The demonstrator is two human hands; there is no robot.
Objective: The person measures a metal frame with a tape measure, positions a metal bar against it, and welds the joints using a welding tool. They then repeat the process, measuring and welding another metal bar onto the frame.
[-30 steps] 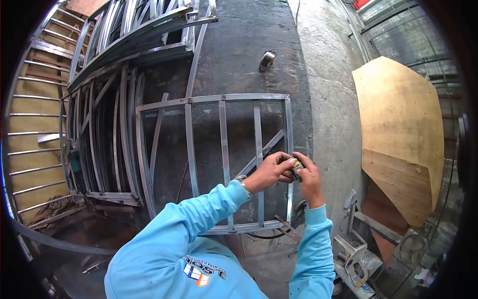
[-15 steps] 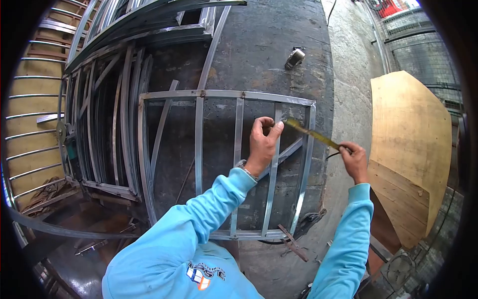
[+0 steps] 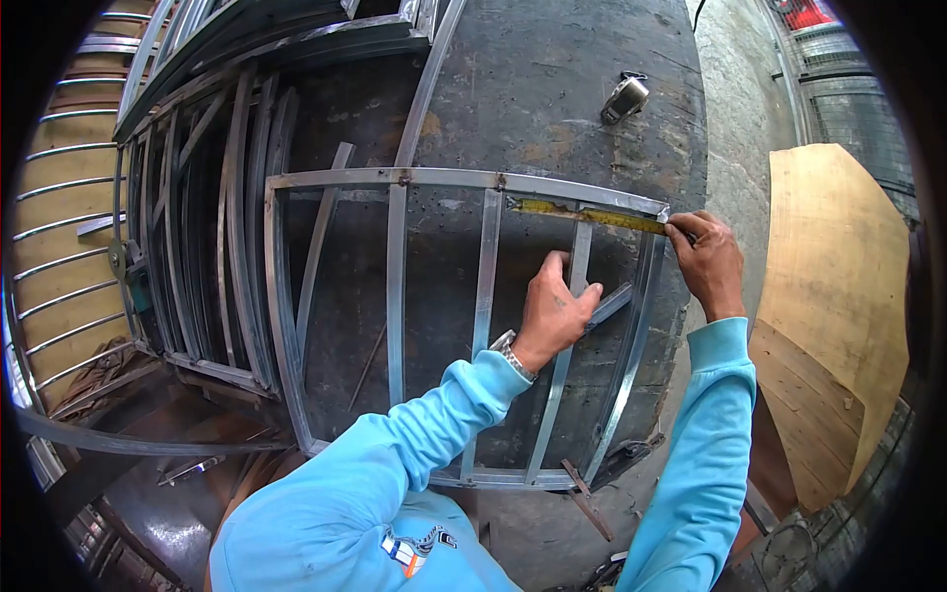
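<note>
A welded metal frame (image 3: 397,286) with several crossbars lies flat before me. My right hand (image 3: 710,259) pinches the right end of a short yellow measuring tape strip (image 3: 621,217) at the frame's upper right corner. The strip stretches along just below the far rail (image 3: 434,178), its left end close to one crossbar (image 3: 486,257). Lower down, my left hand (image 3: 557,311) is around another crossbar (image 3: 580,247), thumb on the right and index finger on the left. Its other fingers are partly hidden. A wristwatch (image 3: 508,347) is on my left wrist.
Beyond the frame, a silver tape measure case (image 3: 625,99) rests on the dark tabletop (image 3: 552,59). More metal frames (image 3: 237,217) are stacked at left. Plywood sheets (image 3: 838,266) lie to the right. A rusty angle piece (image 3: 589,503) sits at the near rail.
My right hand has moved up and right, bringing the strip from mid-frame to the far rail. My left hand has left the strip's end and moved down onto the crossbar.
</note>
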